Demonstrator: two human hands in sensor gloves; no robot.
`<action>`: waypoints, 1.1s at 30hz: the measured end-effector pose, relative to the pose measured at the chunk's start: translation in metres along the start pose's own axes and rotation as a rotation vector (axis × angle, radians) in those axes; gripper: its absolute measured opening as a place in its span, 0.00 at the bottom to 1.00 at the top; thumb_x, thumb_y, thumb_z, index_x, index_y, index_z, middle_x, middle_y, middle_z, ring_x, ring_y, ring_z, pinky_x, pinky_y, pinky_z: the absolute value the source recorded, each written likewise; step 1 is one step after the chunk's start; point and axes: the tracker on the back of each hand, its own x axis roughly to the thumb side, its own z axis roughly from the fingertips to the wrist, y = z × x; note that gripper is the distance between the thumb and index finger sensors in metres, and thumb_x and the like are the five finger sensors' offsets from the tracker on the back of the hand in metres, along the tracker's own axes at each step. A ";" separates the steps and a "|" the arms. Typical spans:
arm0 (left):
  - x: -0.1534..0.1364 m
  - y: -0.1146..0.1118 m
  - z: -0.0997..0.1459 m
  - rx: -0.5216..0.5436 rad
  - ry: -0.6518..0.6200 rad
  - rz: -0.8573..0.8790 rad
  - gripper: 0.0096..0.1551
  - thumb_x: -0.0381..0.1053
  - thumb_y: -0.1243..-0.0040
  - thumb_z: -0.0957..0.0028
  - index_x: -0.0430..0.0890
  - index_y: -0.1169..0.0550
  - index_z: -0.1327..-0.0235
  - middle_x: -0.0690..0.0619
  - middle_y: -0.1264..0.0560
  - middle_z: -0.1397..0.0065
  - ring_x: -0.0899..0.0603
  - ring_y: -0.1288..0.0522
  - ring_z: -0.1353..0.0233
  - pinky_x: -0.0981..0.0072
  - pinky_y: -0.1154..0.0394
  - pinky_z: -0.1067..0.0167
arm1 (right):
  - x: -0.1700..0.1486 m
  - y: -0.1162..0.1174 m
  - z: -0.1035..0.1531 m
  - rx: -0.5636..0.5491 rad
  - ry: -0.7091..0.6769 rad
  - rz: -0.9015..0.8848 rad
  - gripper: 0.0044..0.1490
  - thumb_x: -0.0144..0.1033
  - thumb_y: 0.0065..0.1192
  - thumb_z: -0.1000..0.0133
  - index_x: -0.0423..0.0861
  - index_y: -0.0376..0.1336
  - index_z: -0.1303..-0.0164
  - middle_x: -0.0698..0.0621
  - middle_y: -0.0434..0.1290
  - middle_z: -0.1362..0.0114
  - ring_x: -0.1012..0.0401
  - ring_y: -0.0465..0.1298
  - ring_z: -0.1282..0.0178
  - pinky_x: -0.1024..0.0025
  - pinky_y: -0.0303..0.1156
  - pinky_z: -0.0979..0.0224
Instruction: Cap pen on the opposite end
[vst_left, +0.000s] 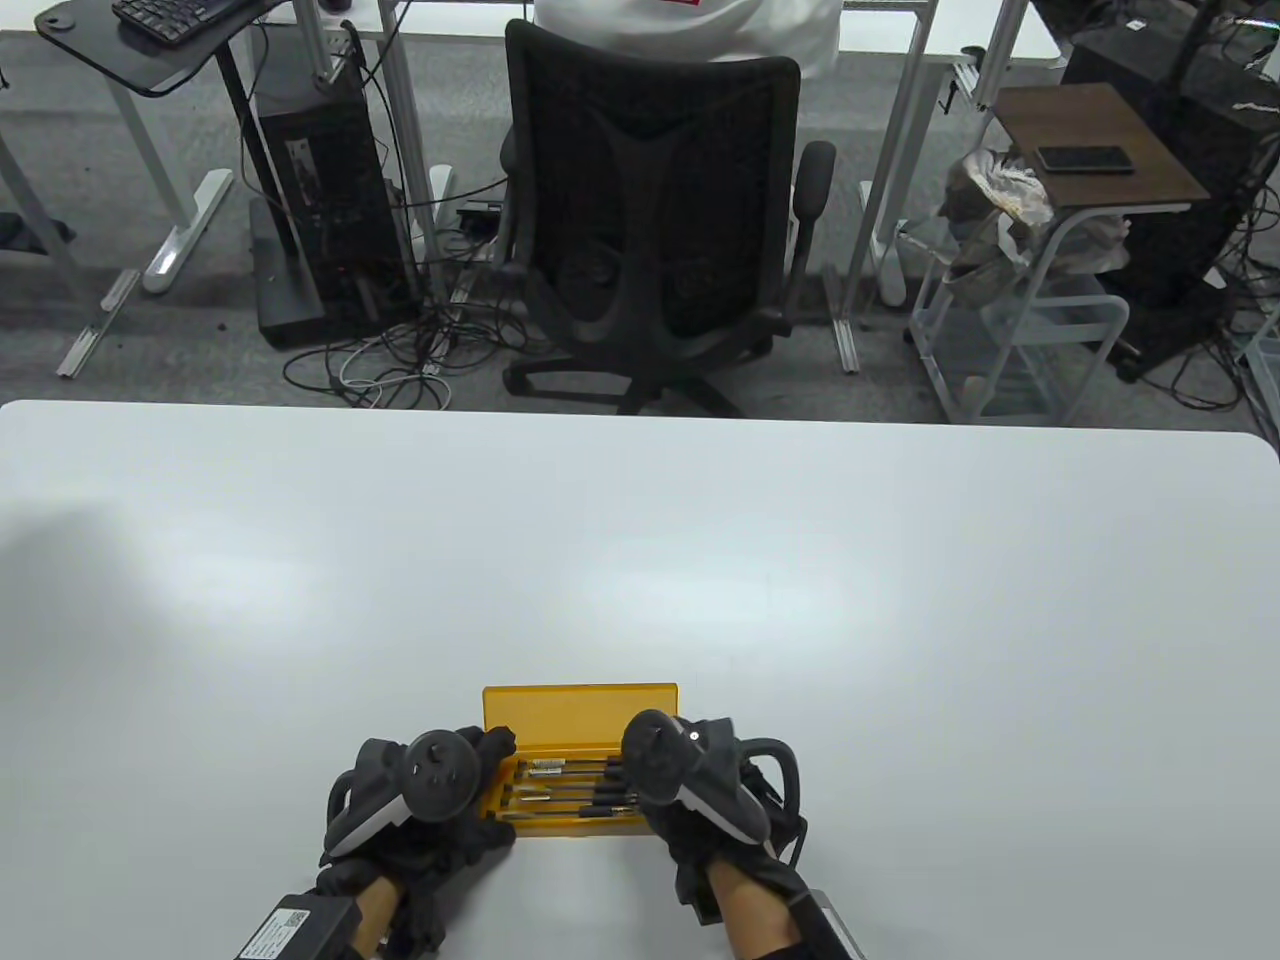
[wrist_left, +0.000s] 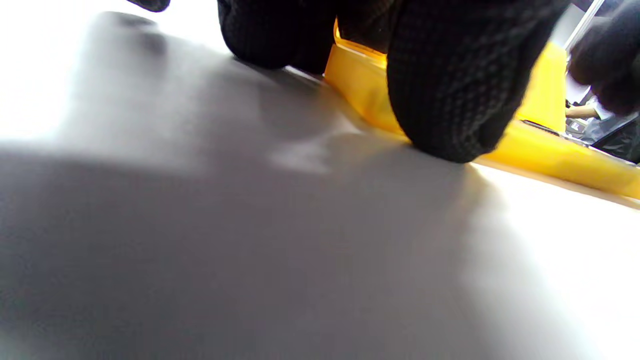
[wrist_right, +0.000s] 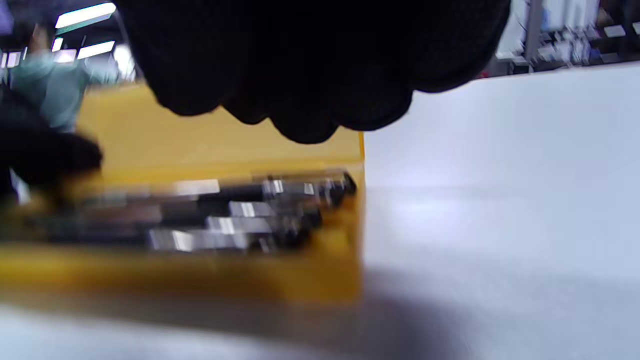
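my left hand (vst_left: 420, 800) sits at the left end of the yellow case (vst_left: 580, 708), near the table's (vst_left: 640, 540) front edge. from the left wrist view my gloved fingers (wrist_left: 450, 90) press down against the case's yellow side wall (wrist_left: 560, 160) where it meets the table top, so this hand holds the case's left end steady. the tracker (vst_left: 437, 775) on the back of it hides how the fingers curl from above.

in the middle, the case lies open, its lid standing up at the far side. inside the tray lie several pens (vst_left: 570, 790), side by side, long way left to right, dark barrels with silvery bands. the right wrist view shows the same pens (wrist_right: 240, 215), blurred, with their dark ends close to the case's right wall. i cannot tell which ends wear caps.

to the right, my right hand (vst_left: 690, 780) hangs over the right end of the case, its own tracker (vst_left: 655, 757) on top of it. the right wrist view shows my fingers (wrist_right: 310, 75) bunched above the pens, not plainly touching any; whether they are pressed together or a little apart i cannot tell.

beyond the table stand a black office chair (vst_left: 650, 230) and, further right, a small brown side table with a phone (vst_left: 1085, 158) on it.
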 end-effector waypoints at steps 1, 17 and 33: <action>0.000 0.000 0.000 0.000 0.000 0.002 0.56 0.54 0.23 0.56 0.49 0.41 0.18 0.40 0.41 0.14 0.39 0.35 0.30 0.22 0.51 0.26 | 0.003 0.002 0.000 0.003 -0.007 0.054 0.28 0.44 0.72 0.56 0.54 0.76 0.44 0.52 0.83 0.42 0.53 0.81 0.44 0.53 0.76 0.40; 0.000 0.000 0.000 -0.005 -0.005 0.008 0.55 0.54 0.23 0.55 0.49 0.42 0.18 0.40 0.42 0.13 0.39 0.36 0.29 0.22 0.53 0.25 | 0.015 0.028 0.003 0.048 -0.088 0.215 0.33 0.42 0.61 0.53 0.52 0.66 0.35 0.50 0.72 0.31 0.50 0.74 0.34 0.49 0.71 0.31; 0.000 -0.001 0.001 -0.009 -0.005 0.012 0.55 0.54 0.24 0.55 0.49 0.42 0.17 0.40 0.43 0.12 0.39 0.36 0.29 0.21 0.53 0.25 | 0.028 0.039 -0.008 0.114 -0.069 0.351 0.28 0.39 0.52 0.51 0.52 0.63 0.39 0.45 0.68 0.32 0.48 0.72 0.35 0.47 0.69 0.32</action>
